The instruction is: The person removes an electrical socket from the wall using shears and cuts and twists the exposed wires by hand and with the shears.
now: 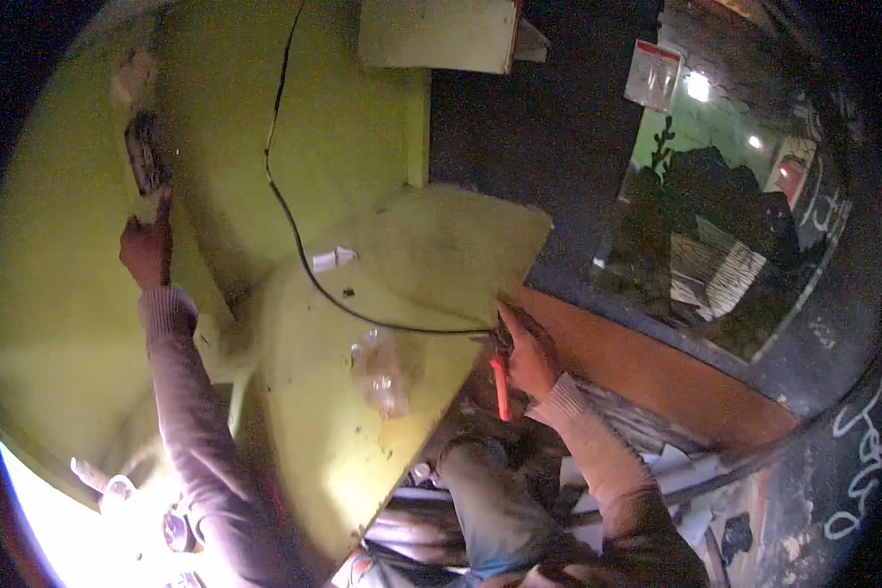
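Note:
My left hand (147,245) is raised at the left, its index finger pointing up and the other fingers curled. The fingertip meets the lower end of a dark object (145,152) on the green wall. Over the table's right edge, my right hand (527,358) is closed around a tool with a red handle (501,387). The tool's head is dark and hard to make out. A black cable (299,230) hangs from the top, curves over the yellow-green table (470,220) and ends at the tool.
On the table lie a clear plastic bag (380,372), a small white piece (333,259) and a small dark bit (349,292). A mirror or glass panel (725,225) is at the right. A white box (436,34) juts out above. Bright light comes from the lower left.

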Available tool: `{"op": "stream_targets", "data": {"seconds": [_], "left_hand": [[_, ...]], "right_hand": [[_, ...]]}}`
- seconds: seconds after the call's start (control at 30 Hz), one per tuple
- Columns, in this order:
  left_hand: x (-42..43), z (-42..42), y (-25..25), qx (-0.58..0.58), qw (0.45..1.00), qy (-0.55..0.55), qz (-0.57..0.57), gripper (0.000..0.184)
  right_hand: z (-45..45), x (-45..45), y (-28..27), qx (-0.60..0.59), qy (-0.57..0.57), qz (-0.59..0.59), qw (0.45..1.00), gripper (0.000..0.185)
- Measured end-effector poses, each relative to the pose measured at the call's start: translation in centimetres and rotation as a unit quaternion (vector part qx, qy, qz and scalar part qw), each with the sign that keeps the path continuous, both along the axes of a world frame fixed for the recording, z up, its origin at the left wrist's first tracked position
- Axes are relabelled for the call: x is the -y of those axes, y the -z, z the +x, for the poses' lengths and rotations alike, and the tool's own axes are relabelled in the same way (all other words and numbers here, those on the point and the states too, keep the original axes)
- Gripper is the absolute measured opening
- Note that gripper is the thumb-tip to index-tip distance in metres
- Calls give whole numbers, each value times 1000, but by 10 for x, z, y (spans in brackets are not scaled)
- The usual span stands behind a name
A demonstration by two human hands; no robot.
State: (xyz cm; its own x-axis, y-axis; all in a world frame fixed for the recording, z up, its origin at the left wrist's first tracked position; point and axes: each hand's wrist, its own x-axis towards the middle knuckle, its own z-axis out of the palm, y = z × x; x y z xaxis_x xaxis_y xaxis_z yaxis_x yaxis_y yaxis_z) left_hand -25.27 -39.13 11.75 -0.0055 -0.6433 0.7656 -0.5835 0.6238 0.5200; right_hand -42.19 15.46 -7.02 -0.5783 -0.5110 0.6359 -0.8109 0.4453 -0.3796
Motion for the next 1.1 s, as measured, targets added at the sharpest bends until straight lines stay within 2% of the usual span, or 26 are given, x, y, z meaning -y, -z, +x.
{"op": "stream_targets", "data": {"seconds": [0.07, 0.13, 0.17, 0.2, 0.27, 0.33, 0.37, 0.4, 0.47, 0.5, 0.53, 0.57, 0.6, 0.67, 0.7, 0.73, 0.77, 0.8, 0.83, 0.87, 0.9, 1.0, 1.07, 1.1], "left_hand": [[-6, 2, -4, 5, 1000, -15, 10, 91], [1, -1, 3, -23, 1000, -4, -13, 83], [-3, 1, 3, -25, 999, -12, -18, 83], [-7, 4, 2, -22, 1000, -7, 2, 78], [-4, 5, 3, -22, 999, 33, 28, 67], [-11, 3, 3, -64, 994, 85, 6, 56], [-23, -2, 1, -105, 988, 107, -23, 52], [19, 9, 18, -141, 970, 197, -16, 51], [56, 17, 37, -150, 969, 196, 0, 51], [44, 18, 29, -124, 981, 149, 29, 50], [30, 18, 21, -96, 988, 103, 59, 49], [26, 20, 31, -150, 976, 151, 38, 46], [21, 22, 33, -175, 969, 166, 64, 43], [10, 25, 37, -226, 948, 191, 113, 39], [-3, 20, 36, -236, 942, 190, 142, 39], [-13, 14, 29, -230, 943, 181, 159, 39], [-29, 4, 27, -215, 945, 167, 183, 39], [-45, -6, 23, -190, 949, 146, 207, 39], [-63, -13, 15, -156, 954, 126, 224, 39], [-78, -18, 11, -124, 956, 109, 241, 39], [-94, -18, 6, -91, 957, 94, 257, 38], [-142, -11, 3, -24, 951, 60, 304, 38], [-170, -13, -4, 20, 942, 34, 335, 38], [-182, -18, -7, 42, 935, 21, 350, 38]], "right_hand": [[-24, 3, -10, -27, -33, -24, 999, 80], [-43, -1, -18, 30, -71, 86, 993, 78], [-52, -4, -28, 27, -80, 82, 993, 78], [-59, -9, -42, 10, -99, 157, 983, 74], [-88, -11, -68, -14, -113, 220, 969, 71], [-137, -5, -108, -53, -219, 196, 954, 69], [-181, 2, -139, -60, -219, 184, 956, 69], [-236, 10, -176, 171, -273, 221, 921, 68], [-288, 25, -204, 390, -317, 237, 831, 67], [-294, 35, -201, 15, -125, 207, 970, 67], [-292, 37, -206, -191, -29, 180, 964, 67], [-291, 39, -211, -364, 111, 129, 916, 66], [-282, 33, -213, -269, 103, 140, 947, 68], [-266, 28, -205, -131, 77, 72, 986, 72], [-279, 31, -171, 75, 0, -13, 997, 76], [-291, 34, -139, 263, -44, -128, 955, 80], [-295, 38, -116, 436, -121, -181, 873, 82], [-299, 43, -94, 591, -151, -232, 758, 84], [-263, 38, -104, 430, -184, -162, 869, 84], [-234, 41, -109, 248, -211, -88, 941, 85], [-216, 48, -106, 270, -220, -92, 933, 85], [-178, 54, -103, 194, -205, -32, 959, 84], [-174, 59, -92, 285, -299, 100, 905, 87], [-176, 60, -93, 292, -311, 101, 899, 87]]}}
